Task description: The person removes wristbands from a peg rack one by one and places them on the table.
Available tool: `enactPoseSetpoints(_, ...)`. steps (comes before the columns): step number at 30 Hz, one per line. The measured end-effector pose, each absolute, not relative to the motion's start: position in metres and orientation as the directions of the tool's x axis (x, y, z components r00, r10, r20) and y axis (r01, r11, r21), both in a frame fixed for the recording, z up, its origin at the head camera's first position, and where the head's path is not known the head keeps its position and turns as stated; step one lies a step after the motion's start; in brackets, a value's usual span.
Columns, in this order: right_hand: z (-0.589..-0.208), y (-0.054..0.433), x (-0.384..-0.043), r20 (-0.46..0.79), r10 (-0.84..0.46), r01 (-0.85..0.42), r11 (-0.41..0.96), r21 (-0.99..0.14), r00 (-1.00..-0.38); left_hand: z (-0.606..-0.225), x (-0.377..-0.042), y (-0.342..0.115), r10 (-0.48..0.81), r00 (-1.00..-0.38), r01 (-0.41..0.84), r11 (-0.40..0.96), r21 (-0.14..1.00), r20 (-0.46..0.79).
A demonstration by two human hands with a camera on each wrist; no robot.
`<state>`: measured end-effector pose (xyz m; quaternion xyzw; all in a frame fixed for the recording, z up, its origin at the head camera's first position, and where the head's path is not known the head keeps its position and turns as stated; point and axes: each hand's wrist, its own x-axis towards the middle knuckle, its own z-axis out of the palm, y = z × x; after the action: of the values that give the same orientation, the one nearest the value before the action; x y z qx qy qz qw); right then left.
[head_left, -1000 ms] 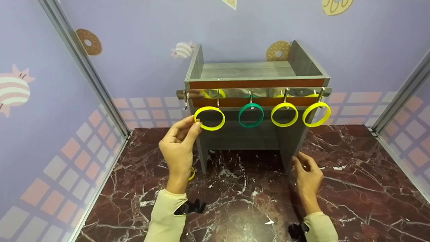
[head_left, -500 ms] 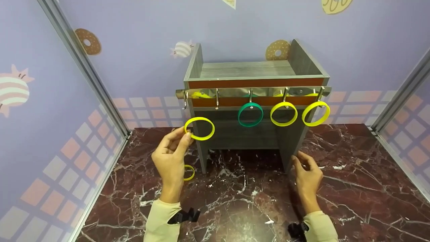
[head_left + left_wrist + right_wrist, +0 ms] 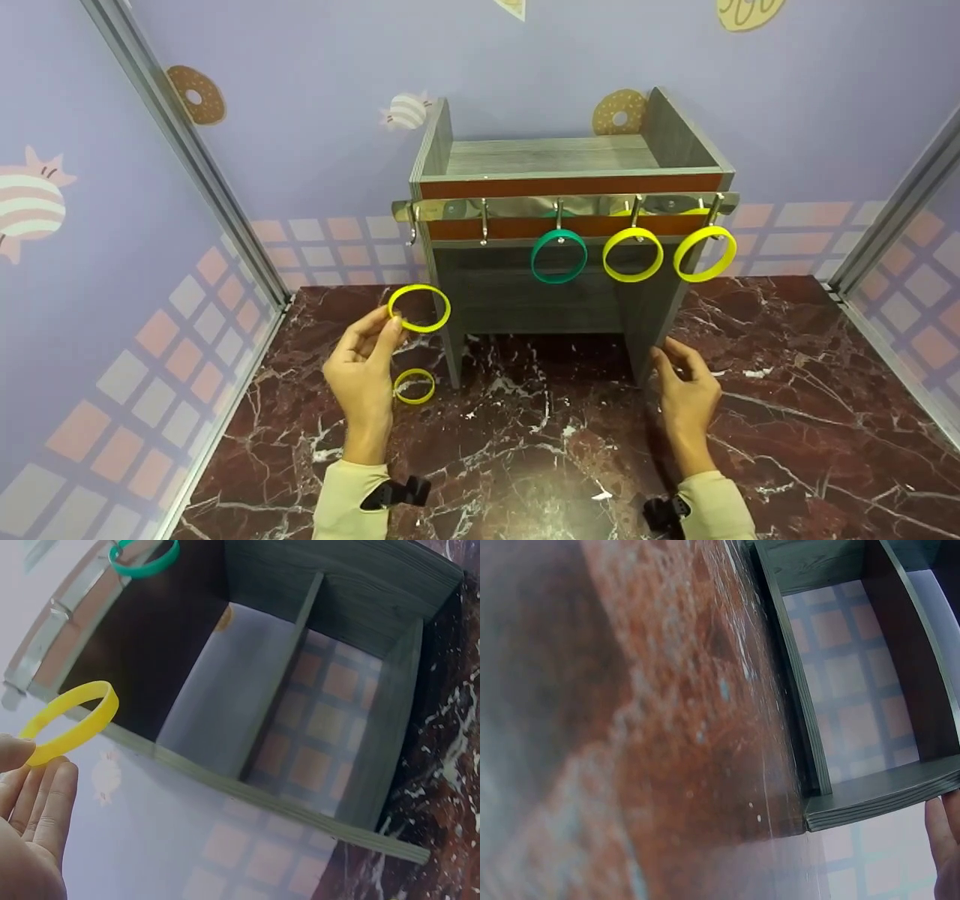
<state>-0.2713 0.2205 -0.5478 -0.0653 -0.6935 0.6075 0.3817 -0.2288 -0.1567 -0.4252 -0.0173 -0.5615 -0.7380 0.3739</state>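
In the head view my left hand [image 3: 364, 375] pinches a yellow silicone wristband [image 3: 418, 308] by its left side, between thumb and fingers, in the air left of the grey wooden shelf [image 3: 525, 289]. The left wrist view shows the same wristband [image 3: 79, 720] at the thumb tip. Below it, a second yellow wristband [image 3: 414, 386] lies on the table by the shelf's left foot. My right hand [image 3: 686, 397] holds nothing between its fingers; its loosely bent fingertips rest against the shelf's lower right side panel. Only part of its fingers [image 3: 943, 844] shows in the right wrist view.
A metal hook rail [image 3: 517, 207] crosses the shelf's front. A green wristband [image 3: 533, 259] and two yellow ones hang on its three right hooks; its two left hooks [image 3: 484, 221] are bare. Walls flank the dark red marbled table [image 3: 540, 465].
My left hand has drawn the yellow wristband away from the second hook from the left, down and to the left. The band on the table has come into view. My right hand stays put.
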Motion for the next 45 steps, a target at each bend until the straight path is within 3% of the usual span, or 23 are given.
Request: enactPoseSetpoints(45,-0.549,0.221,-0.272,0.431,0.563,-0.380,0.213,-0.900,-0.705,-0.507,-0.252,-0.205,-0.650,-0.729,0.372,-0.111,0.922,0.215)
